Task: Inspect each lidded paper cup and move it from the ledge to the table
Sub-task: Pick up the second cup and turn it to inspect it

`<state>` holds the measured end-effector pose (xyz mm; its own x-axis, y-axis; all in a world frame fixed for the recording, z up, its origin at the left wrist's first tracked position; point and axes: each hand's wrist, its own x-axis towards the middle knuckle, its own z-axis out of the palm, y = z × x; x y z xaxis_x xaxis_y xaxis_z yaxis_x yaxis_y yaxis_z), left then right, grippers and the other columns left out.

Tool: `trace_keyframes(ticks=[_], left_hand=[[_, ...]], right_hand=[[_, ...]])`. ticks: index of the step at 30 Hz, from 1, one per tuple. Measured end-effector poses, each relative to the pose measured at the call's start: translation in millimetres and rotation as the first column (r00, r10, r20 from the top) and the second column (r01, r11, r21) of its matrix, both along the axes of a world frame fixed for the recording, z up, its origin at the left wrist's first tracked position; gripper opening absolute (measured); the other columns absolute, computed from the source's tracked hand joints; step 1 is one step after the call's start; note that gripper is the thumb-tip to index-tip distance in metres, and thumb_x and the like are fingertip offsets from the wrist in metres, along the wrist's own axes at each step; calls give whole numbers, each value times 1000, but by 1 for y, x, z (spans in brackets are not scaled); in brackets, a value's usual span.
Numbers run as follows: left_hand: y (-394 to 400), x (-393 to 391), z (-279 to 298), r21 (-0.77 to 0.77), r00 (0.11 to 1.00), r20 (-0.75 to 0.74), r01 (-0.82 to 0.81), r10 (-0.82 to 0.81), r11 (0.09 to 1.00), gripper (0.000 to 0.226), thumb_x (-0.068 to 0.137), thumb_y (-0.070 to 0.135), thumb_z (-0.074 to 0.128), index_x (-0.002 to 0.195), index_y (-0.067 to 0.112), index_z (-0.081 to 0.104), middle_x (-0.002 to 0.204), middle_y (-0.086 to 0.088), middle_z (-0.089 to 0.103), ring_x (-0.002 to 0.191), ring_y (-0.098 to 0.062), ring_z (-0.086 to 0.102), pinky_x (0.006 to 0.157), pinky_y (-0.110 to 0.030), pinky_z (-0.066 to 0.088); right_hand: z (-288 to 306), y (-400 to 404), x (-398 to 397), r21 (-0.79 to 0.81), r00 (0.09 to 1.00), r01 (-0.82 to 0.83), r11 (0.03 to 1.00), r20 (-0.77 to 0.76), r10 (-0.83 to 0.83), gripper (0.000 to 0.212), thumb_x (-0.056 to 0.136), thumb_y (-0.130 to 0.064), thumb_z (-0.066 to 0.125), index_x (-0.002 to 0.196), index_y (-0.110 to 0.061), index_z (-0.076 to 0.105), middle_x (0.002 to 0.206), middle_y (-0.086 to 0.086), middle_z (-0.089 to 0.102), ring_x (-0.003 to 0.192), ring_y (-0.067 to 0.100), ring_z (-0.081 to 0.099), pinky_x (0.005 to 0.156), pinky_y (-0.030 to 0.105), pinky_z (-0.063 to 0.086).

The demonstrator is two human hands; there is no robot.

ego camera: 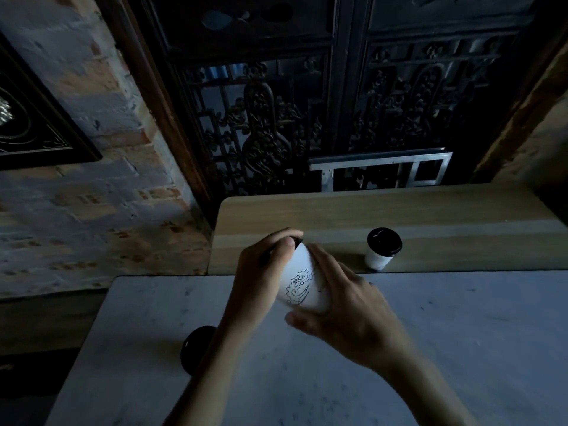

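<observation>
A white paper cup with a black line drawing on its side is tilted between both hands, above the far edge of the pale table. My left hand wraps its lid end; the black lid is mostly hidden under the fingers. My right hand cups its base from the right. A second white cup with a black lid stands upright on the wooden ledge, to the right of my hands. A dark lidded cup top shows on the table, partly behind my left forearm.
The wooden ledge runs behind the table, below a dark carved wooden screen and a small metal frame. A brick wall with a dark framed picture lies to the left. The scene is dim.
</observation>
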<state>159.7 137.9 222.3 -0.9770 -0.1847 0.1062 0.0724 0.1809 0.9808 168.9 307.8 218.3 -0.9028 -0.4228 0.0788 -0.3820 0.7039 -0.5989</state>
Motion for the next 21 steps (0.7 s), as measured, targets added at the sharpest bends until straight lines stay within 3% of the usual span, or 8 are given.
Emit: trace_keyframes(ticks=[3,6,10,12,15,18,19,21], left_hand=[[1,3,2,-32,996,-10,88,-88,996,48,86,52,50,118,27,76,119,27,73,115,11,64,91,-3,42],[-5,6,5,7,985,-29,173,-173,985,47,89,53,50,124,31,74,127,18,73,123,1,64,99,-12,46],[-7,5,6,97,978,-69,205,-199,974,40,92,49,53,122,34,75,126,5,77,123,-15,68,106,-34,51],[-7,1,5,123,987,-64,155,-148,980,36,89,46,56,115,36,79,121,3,79,121,-18,70,106,-40,51],[-5,-5,4,108,998,-38,63,-59,992,33,84,45,57,104,38,82,114,11,81,117,-7,70,100,-24,51],[-1,-8,5,117,1000,25,-5,2,993,25,82,46,60,93,44,82,106,22,81,108,6,70,89,-14,48],[1,-8,7,107,999,38,1,-5,994,25,83,48,59,92,46,82,106,25,80,107,8,70,89,-15,47],[1,-7,9,85,999,11,32,-34,996,31,83,53,56,98,42,81,111,25,79,112,6,68,94,-19,46]], right_hand=[[1,3,3,-90,1000,15,996,-1,-16,92,69,-71,67,149,-50,28,122,-16,68,89,16,72,71,41,60],[2,12,-8,-428,960,10,904,258,111,68,75,-52,81,138,-46,55,109,-11,74,83,13,73,70,39,63],[4,15,-7,-721,761,162,674,526,380,51,83,-40,79,126,-14,69,116,32,69,94,49,69,78,57,54],[4,12,-6,-699,744,202,686,565,356,53,83,-45,77,126,-17,69,116,25,73,98,46,72,80,59,58],[9,6,-1,-516,911,140,845,402,94,61,80,-62,71,134,-34,61,113,-15,76,101,10,73,80,29,61],[10,-1,9,-119,993,64,991,103,-52,81,76,-77,58,146,-46,31,126,-15,65,100,20,69,78,42,56],[8,-2,11,-89,997,66,994,49,-62,81,76,-77,58,144,-48,28,124,-13,64,96,22,68,75,42,56],[7,1,10,-241,998,40,970,55,-27,76,77,-72,66,142,-44,37,113,-16,68,88,17,70,69,42,57]])
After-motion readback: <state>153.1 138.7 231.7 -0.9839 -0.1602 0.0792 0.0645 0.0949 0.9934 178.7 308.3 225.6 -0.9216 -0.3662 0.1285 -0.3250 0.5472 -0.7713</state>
